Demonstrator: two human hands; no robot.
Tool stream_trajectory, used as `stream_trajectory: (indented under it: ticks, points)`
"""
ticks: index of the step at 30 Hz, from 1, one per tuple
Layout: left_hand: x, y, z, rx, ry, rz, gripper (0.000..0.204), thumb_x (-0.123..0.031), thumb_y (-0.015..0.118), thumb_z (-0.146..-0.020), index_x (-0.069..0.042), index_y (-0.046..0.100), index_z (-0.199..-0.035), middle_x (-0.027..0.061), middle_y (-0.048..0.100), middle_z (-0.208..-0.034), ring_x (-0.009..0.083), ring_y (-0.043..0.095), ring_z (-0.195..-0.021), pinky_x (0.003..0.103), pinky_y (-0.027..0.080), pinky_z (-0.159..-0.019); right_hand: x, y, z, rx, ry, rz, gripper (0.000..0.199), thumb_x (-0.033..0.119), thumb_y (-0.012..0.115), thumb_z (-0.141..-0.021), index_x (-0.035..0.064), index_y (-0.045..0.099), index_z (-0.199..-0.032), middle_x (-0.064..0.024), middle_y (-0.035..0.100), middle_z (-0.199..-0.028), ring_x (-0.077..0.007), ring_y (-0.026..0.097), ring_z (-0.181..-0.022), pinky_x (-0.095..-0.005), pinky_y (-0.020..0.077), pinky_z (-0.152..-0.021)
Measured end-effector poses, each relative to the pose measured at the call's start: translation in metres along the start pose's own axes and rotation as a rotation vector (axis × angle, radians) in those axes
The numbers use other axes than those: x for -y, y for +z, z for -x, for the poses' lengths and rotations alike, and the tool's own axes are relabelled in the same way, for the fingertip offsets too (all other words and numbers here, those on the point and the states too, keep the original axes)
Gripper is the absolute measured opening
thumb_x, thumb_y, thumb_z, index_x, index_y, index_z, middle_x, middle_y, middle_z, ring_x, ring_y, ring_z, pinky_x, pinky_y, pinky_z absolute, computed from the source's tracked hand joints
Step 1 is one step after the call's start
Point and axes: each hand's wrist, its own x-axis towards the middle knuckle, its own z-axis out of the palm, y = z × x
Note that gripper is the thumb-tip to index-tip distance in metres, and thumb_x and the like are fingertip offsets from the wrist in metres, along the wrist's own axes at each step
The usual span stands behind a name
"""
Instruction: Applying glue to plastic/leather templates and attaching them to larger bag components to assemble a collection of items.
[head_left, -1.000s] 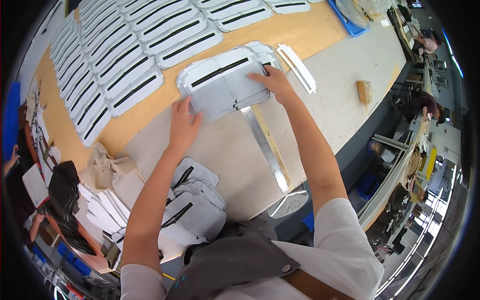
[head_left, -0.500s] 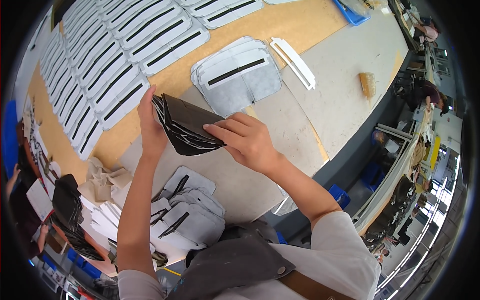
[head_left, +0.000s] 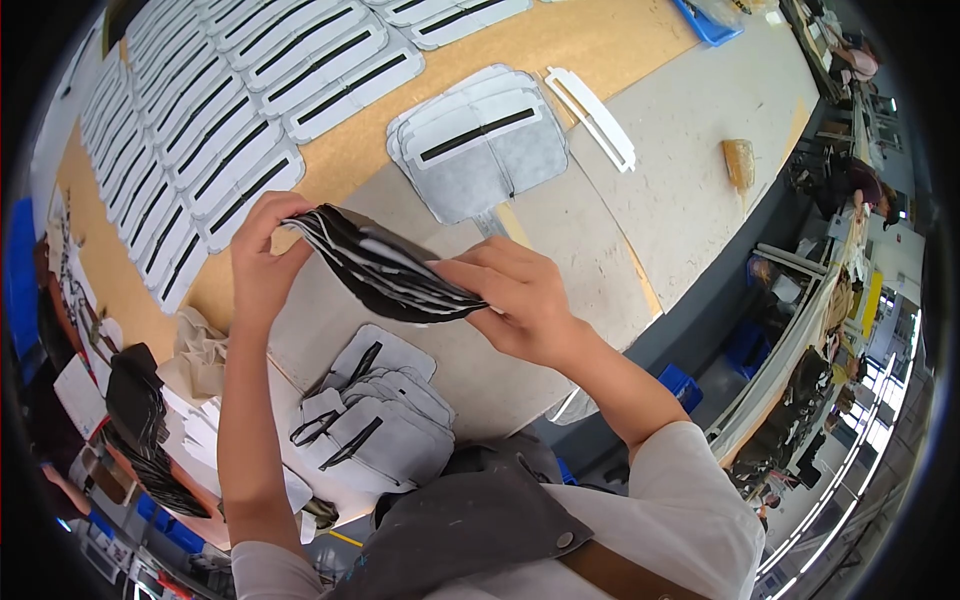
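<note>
Between my two hands, above the table, is a stack of black fabric pieces (head_left: pixel 385 275) with pale edges, bowed and slightly fanned. My left hand (head_left: pixel 268 245) pinches its left end, thumb below and fingers on top. My right hand (head_left: pixel 520 300) grips the right end, fingers over the upper face and thumb underneath. Beyond the stack lies a pile of grey panels (head_left: pixel 478 150), the top one with a black strip in a white frame. Closer to me, a second heap of grey panels (head_left: pixel 390 420) with black strips sits by the table's near edge.
Rows of grey panels (head_left: pixel 235 160) with black strips cover the far left. A white slotted template (head_left: pixel 590 118), a tan block (head_left: pixel 738 163) and a blue tray (head_left: pixel 710 25) lie to the right. Crumpled beige cloth (head_left: pixel 195 355) and black bundles (head_left: pixel 140 410) are at left. Other people work nearby.
Both hands have moved apart, the left one outward and lower, the right one slightly right. The black stack has tilted, flattened and bowed, with its layered edges showing more.
</note>
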Motion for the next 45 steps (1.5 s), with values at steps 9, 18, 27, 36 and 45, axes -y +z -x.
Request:
stream_trajectory:
  ticks: [9,18,27,36,45]
  points:
    - [-0.027,-0.003,0.009,0.133,-0.529,0.112,0.03,0.0,0.073,-0.075,0.002,0.062,-0.103,0.0015,0.062,-0.089,0.0094,0.057,-0.086,0.023,0.046,-0.076,-0.032,0.014,0.024,-0.102,0.862,-0.641,0.038,0.016,0.073,-0.08,-0.0027,0.059,-0.109,-0.0082,0.06,-0.077,-0.0142,0.053,-0.068,-0.0295,0.0449,-0.063]
    - [0.027,0.045,0.024,0.098,-0.043,-0.518,0.054,-0.017,0.074,-0.074,-0.006,0.054,-0.123,0.0117,0.056,-0.119,0.0296,0.049,-0.113,0.039,0.036,-0.096,-0.092,0.032,0.058,-0.023,1.01,-0.249,0.041,0.029,0.071,-0.081,-0.0037,0.061,-0.104,-0.0048,0.058,-0.07,-0.0104,0.049,-0.06,-0.027,0.0423,-0.056]
    - [0.024,0.064,0.012,0.218,0.037,-0.432,0.031,-0.005,0.07,-0.073,-0.008,0.059,-0.102,0.0067,0.058,-0.101,0.0279,0.052,-0.1,0.04,0.039,-0.089,-0.09,0.032,0.049,-0.043,1.035,-0.324,0.036,0.026,0.07,-0.083,-0.0031,0.061,-0.103,-0.0042,0.061,-0.076,-0.0091,0.052,-0.066,-0.0247,0.0442,-0.06]
    - [-0.001,0.041,0.026,0.121,0.012,-0.224,0.035,-0.001,0.068,-0.075,-0.007,0.058,-0.108,0.009,0.058,-0.11,0.0276,0.053,-0.106,0.036,0.041,-0.092,-0.073,0.023,0.034,-0.007,0.805,-0.436,0.031,0.012,0.071,-0.082,-0.0028,0.061,-0.108,-0.0026,0.062,-0.087,-0.0067,0.051,-0.077,-0.0224,0.0449,-0.068]
    - [-0.014,-0.019,0.088,-0.161,-0.11,-0.387,0.04,-0.006,0.067,-0.081,-0.005,0.054,-0.119,0.0125,0.055,-0.119,0.0292,0.051,-0.111,0.036,0.042,-0.095,-0.143,-0.087,-0.03,-0.137,0.496,0.305,0.031,0.013,0.071,-0.082,0.0004,0.063,-0.109,-0.0066,0.068,-0.092,-0.0119,0.061,-0.078,-0.0256,0.049,-0.071]
